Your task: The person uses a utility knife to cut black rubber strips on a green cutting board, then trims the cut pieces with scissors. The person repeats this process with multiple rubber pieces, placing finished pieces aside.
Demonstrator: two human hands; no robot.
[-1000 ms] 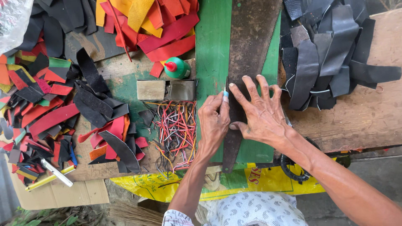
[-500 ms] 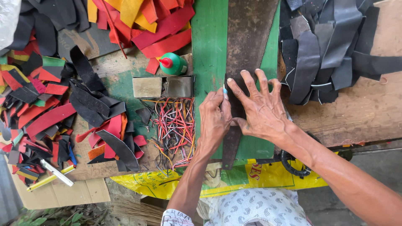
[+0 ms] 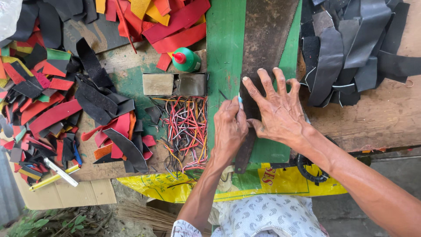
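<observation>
Flatly pressed dark rusty strip, right hand spread

Green board bare ahead — wires left, black strips right.

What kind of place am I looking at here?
Probably a small craft bench for cutting rubber or leather. Red strips and black strips are heaped around a green cutting board, beside a glue bottle.
</observation>
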